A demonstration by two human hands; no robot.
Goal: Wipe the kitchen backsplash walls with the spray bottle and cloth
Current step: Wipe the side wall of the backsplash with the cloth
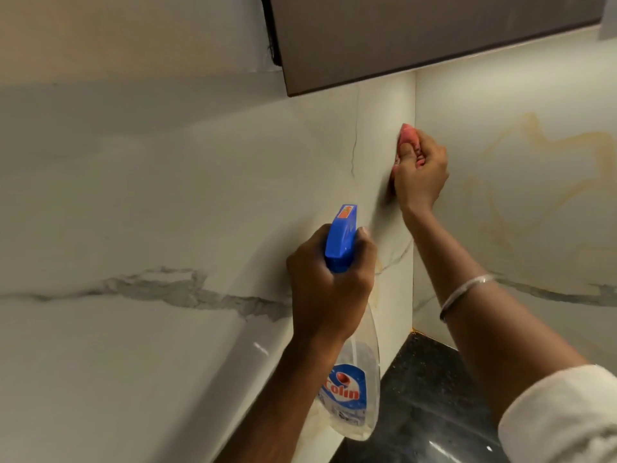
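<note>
- Left hand (329,285): fingers curled round the neck of the spray bottle (349,392), nozzle toward the backsplash (133,212).
- Right hand (421,177): clenches the pink cloth (406,137), pressed to the backsplash beside the corner.
- Dark speckled surface (424,396) meets both marble walls below.
- Cabinet (434,35) overhangs the corner, above the cloth.

The table (430,396), a dark, speckled, glossy stone slab, shows at five o'clock. Its far corner meets the pale marble backsplash walls (167,212) toward its twelve o'clock.
</note>
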